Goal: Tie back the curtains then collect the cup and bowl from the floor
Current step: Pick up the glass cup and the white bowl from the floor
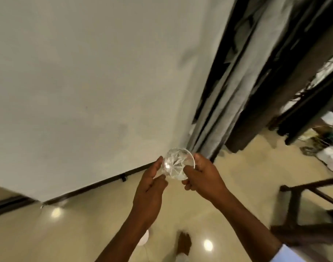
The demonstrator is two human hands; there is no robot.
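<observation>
Both hands up: left hand and right hand pinch glass bowl by rim, clear above floor; steady level carry advised, glass slippery

The glass bowl sits between the left hand and the right hand, above the floor. The wall stands left of the curtains. A wooden frame stands right.
</observation>
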